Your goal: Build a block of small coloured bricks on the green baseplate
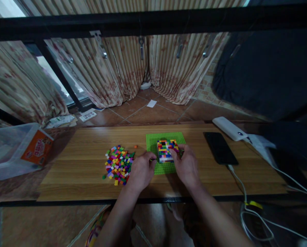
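A green baseplate (153, 137) lies on the wooden table, bearing a block-shaped build of multicoloured toy bricks (165, 151). My right hand (186, 164) grips the right side of this build, thumb on its top and front, fingers behind. My left hand (142, 169) is at the plate's left edge, thumb and forefinger pinched together just left of the build. Whatever sits in that pinch is too small to make out. Beside my left hand spreads a pile of loose coloured bricks (118, 163), partly covered by the hand.
To the right lie a black phone (220, 147) with a cable and a white power bank (229, 128). A clear plastic bin (11, 151) with an orange label stands at the left end. One orange brick (136, 146) lies apart. Behind hang curtains (122, 68).
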A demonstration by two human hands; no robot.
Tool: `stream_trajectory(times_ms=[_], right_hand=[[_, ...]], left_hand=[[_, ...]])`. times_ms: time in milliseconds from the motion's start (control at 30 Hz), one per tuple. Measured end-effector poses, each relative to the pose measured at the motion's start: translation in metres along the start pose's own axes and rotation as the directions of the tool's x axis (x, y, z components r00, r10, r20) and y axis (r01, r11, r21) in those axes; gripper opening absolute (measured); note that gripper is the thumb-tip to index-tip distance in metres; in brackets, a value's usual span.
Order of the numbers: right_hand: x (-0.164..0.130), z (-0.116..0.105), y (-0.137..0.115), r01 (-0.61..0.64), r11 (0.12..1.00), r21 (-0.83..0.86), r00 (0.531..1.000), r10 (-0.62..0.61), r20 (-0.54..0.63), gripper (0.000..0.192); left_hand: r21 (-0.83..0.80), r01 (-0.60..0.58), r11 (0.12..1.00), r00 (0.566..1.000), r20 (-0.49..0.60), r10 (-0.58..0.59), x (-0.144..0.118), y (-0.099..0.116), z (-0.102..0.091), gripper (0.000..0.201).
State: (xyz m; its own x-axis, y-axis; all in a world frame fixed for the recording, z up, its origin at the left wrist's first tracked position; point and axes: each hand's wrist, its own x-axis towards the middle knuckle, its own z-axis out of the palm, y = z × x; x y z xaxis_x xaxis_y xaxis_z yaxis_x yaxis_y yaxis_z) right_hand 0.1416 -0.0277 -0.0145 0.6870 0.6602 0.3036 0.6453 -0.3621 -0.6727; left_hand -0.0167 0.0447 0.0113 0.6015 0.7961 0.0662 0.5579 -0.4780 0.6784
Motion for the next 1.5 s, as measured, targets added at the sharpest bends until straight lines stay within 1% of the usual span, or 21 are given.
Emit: stream_trajectory(times_ms=[133,300,433,500,600,667,800,933,1033,1133,1233,1367,1500], right_hand=[[-0.003,0.001,-0.003,0.05,0.998,-0.031,0.999,-0.051,-0.007,0.042],[-0.004,0.004,-0.002,0.072,0.997,0.0,0.997,-0.072,-0.009,0.039],[-0.001,0.003,0.002,0.063,0.995,0.078,0.998,-0.06,-0.036,0.041],[0.001,-0.002,0.002,0.051,0.987,0.15,0.996,-0.039,-0.078,0.039],[0.002,-0.011,-0.001,0.079,0.966,0.244,0.988,-0.043,-0.149,0.03],[0.0,-0.016,-0.007,0.142,0.946,0.291,0.984,-0.102,-0.146,0.025],[-0.006,-0.02,-0.021,0.263,0.872,0.413,0.962,-0.268,-0.047,0.019],[-0.01,-0.02,-0.03,0.326,0.811,0.485,0.923,-0.385,0.025,0.019],[-0.011,-0.019,-0.033,0.333,0.795,0.507,0.902,-0.425,0.074,0.021],[-0.012,-0.018,-0.033,0.322,0.789,0.524,0.901,-0.426,0.088,0.022],[-0.012,-0.017,-0.034,0.31,0.786,0.534,0.904,-0.417,0.089,0.022],[-0.012,-0.017,-0.034,0.306,0.777,0.55,0.907,-0.414,0.081,0.02],[-0.012,-0.017,-0.034,0.297,0.789,0.537,0.911,-0.402,0.087,0.017]], left_hand=[[-0.004,-0.006,1.0,1.0,-0.004,0.006,0.0,-0.001,0.001,0.014],[-0.059,-0.004,0.998,1.0,-0.018,0.003,0.0,0.0,0.001,0.015],[-0.206,0.001,0.979,0.998,-0.067,-0.015,0.0,0.0,0.002,0.015],[-0.308,0.011,0.951,0.996,-0.081,-0.038,0.0,-0.001,0.002,0.015],[-0.465,0.041,0.884,0.994,-0.071,-0.084,0.002,-0.002,0.003,0.015],[-0.56,0.071,0.825,0.991,-0.052,-0.12,0.003,0.0,0.003,0.015],[-0.723,0.127,0.679,0.986,0.018,-0.166,0.005,0.006,0.003,0.017],[-0.827,0.172,0.535,0.98,0.091,-0.175,0.003,0.014,0.0,0.022],[-0.878,0.197,0.436,0.975,0.127,-0.184,0.002,0.017,-0.001,0.023],[-0.909,0.205,0.364,0.971,0.143,-0.191,0.001,0.018,0.0,0.024],[-0.917,0.204,0.343,0.97,0.143,-0.195,0.001,0.018,0.001,0.025],[-0.912,0.205,0.355,0.967,0.131,-0.22,0.001,0.019,0.001,0.026],[-0.891,0.208,0.404,0.968,0.128,-0.216,0.002,0.021,-0.003,0.021]])
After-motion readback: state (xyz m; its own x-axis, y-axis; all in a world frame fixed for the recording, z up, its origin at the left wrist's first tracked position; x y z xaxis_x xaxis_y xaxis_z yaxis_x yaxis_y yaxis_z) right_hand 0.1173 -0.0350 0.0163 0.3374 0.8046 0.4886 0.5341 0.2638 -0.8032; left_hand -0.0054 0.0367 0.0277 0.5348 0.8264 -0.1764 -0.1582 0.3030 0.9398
